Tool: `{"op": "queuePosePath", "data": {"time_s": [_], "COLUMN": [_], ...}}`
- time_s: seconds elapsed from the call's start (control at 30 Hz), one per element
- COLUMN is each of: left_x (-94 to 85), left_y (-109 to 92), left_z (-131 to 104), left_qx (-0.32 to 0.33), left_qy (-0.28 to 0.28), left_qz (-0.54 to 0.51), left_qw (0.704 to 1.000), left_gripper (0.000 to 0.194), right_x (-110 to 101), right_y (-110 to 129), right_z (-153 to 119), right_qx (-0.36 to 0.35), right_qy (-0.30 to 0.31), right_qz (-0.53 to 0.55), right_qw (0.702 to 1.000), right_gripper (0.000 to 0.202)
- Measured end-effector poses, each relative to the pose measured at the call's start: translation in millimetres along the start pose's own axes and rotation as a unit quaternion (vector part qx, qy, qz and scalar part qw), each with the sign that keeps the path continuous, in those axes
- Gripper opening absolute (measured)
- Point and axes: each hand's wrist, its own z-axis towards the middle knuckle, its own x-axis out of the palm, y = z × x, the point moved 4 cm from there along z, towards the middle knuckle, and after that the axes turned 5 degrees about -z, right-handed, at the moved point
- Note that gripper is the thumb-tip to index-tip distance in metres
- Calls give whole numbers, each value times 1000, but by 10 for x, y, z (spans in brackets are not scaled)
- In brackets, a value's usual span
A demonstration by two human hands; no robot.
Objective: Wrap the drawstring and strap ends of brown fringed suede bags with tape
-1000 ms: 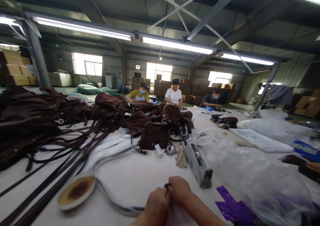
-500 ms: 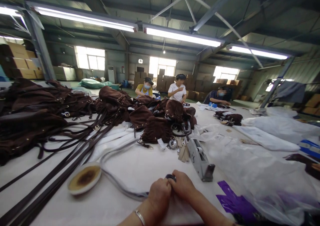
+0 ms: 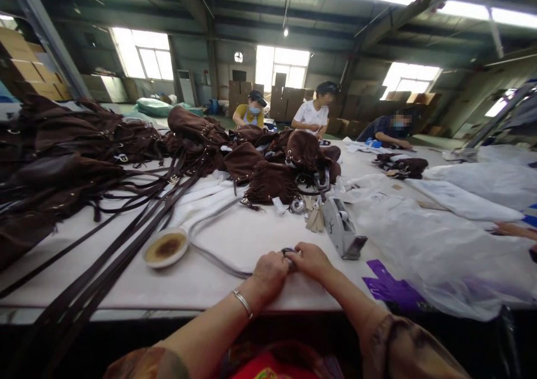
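Note:
My left hand (image 3: 272,277), with a silver bangle at its wrist, is closed around the end of a long grey strap (image 3: 213,258) near the table's front edge. Touching it, my right hand (image 3: 309,262) pinches a small dark piece (image 3: 288,251) at that same end; its shape is mostly hidden by the fingers. From my left hand the strap curves left and back toward the brown bags. A round white dish (image 3: 165,248) with a brown stain inside lies left of the strap. To the right of my hands stands a grey tape dispenser (image 3: 342,228).
Brown fringed bags (image 3: 272,182) are heaped across the back and left, with long dark straps (image 3: 121,261) trailing forward. Clear plastic bags (image 3: 436,244) and purple tape (image 3: 394,286) lie at the right. Several people work beyond the table, and another person's hand shows at the right edge.
The view has tilted down, so the table's front edge and my forearms now show. Both hands stay together at the strap's end. The person in white has turned and lowered a hand.

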Motion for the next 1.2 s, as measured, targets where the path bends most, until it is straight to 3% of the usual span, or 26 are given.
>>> {"op": "queuePosePath", "data": {"time_s": [0.07,0.17,0.3,0.4,0.47,0.53,0.63,0.7,0.8,0.9,0.97,1.1,1.2], "left_x": [58,37,-101,-126,-72,8,60,9,-142,-204,-137,49,20], "left_y": [-92,-117,78,191,153,55,-52,-43,102,265,274,110,63], "left_z": [-4,-54,-148,-152,-121,-85,-83,-130,-218,-211,-152,-69,-105], "left_qx": [-24,-13,51,38,14,-13,-34,1,78,86,61,-11,-7], "left_qy": [-7,2,33,35,18,-9,-48,-45,-11,-4,-17,-68,-63], "left_qz": [-3,-10,1,4,-11,-20,-15,-9,15,36,29,-2,-17], "left_qw": [1000,1000,998,999,1000,1000,998,999,997,996,998,998,998], "left_gripper": [29,26,24,19,16,19,24,21,27,24,22,25,25], "right_x": [26,-6,-113,-133,-98,-34,42,38,-22,-61,-54,24,13], "right_y": [24,55,42,57,92,104,95,109,128,143,140,127,163], "right_z": [-9,-22,-38,-42,-42,-45,-60,-52,-43,-50,-43,-52,-45], "right_qx": [17,-19,-106,-123,-93,-17,62,13,-124,-193,-145,19,-7], "right_qy": [6,21,56,56,34,14,10,20,43,45,17,-5,20], "right_qz": [-3,-1,7,3,-6,-21,-53,-73,-85,-77,-55,-51,-69], "right_qw": [1000,1000,993,991,995,1000,997,997,988,977,988,998,997], "right_gripper": [31,25,18,17,24,29,24,21,21,25,29,29,24]}}
